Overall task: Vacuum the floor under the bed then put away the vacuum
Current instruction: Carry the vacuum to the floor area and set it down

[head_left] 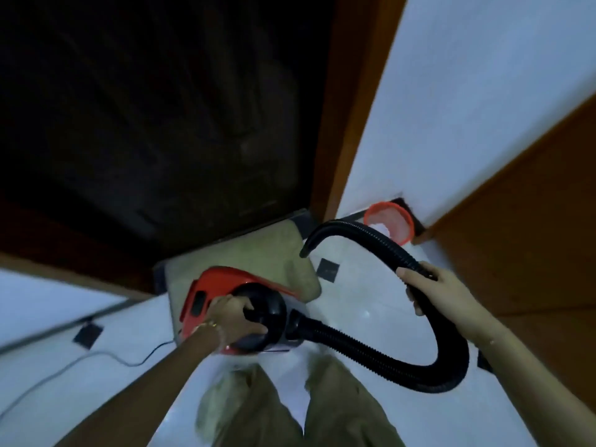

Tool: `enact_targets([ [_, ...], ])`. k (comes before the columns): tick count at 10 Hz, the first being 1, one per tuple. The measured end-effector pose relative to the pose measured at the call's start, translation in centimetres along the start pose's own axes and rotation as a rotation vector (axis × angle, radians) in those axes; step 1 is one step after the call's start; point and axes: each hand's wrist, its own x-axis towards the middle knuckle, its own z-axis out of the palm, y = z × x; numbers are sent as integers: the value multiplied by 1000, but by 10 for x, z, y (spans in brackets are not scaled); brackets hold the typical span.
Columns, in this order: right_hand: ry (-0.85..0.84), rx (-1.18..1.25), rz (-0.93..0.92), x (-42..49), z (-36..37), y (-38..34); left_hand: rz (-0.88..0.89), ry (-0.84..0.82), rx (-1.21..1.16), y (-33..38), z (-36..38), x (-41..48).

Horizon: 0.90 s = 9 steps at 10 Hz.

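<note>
Red plastic, smooth and glossy, makes up the shell of the one vacuum (pixel 206 298), with a rounded black dome at its front; my left hand (pixel 232 317) is curled over that dome and grips it, a thin bracelet (pixel 209 325) at the wrist. It sits in the lower middle of my view, over the near edge of a single beige mat (pixel 258 250) with a soft, nubby pile, and I cannot tell whether it rests there or hangs from my grip. Its long axis runs left to right, the hose socket facing right. One black hose (pixel 371 346), ribbed along its length, leaves that socket, sags into a wide loop by my right leg, climbs up through my right hand (pixel 432 285), whose fingers are wrapped round it, then arches over to the left so that its open end points down at the far corner of the mat. A single thin grey cord (pixel 96 359) trails across the pale, shiny floor (pixel 364 304) to the left of the vacuum. I count two dark square insets in the tiles, one just beyond the mat (pixel 327 269) and one at the left (pixel 87 333). One round red mesh basket (pixel 388 221) stands against the white wall, behind the hose's arch, beside a brown wooden door frame (pixel 351 108). My khaki trousers (pixel 338 411) fill the bottom edge
</note>
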Motion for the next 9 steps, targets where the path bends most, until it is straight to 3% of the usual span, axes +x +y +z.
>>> enact_targets([
  [2,-233,-44,-73,16,-30,-5,-93,51,-57,33,58,-49],
  [5,-322,-172,-179,-59,-55,76,-234,306,-183,63,193,-146],
  [7,-346,-202,-190,-137,-81,143,-268,338,-272,85,289,-227],
  [9,-391,-261,-181,-191,-109,208,-307,228,-263,113,372,-278],
])
